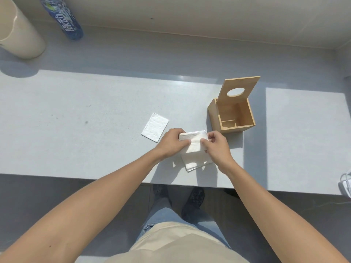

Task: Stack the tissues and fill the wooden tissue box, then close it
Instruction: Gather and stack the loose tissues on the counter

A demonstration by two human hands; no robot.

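A wooden tissue box (213, 115) stands on the table to the right of centre, and no tissues show inside it. Its lid (245, 86), with a round hole, is tipped up and back. My left hand (171, 142) and my right hand (216, 146) both grip a folded white tissue (192, 141), holding it just above a small pile of tissues (193, 164) near the table's front edge. One more folded tissue (154, 127) lies flat to the left of my hands.
A pale grey table (85, 130) runs across the view, its front edge close to my legs. A cream cylinder (20, 35) and a blue-labelled bottle (64, 18) stand at the back left. A white object (345, 185) hangs at the right edge.
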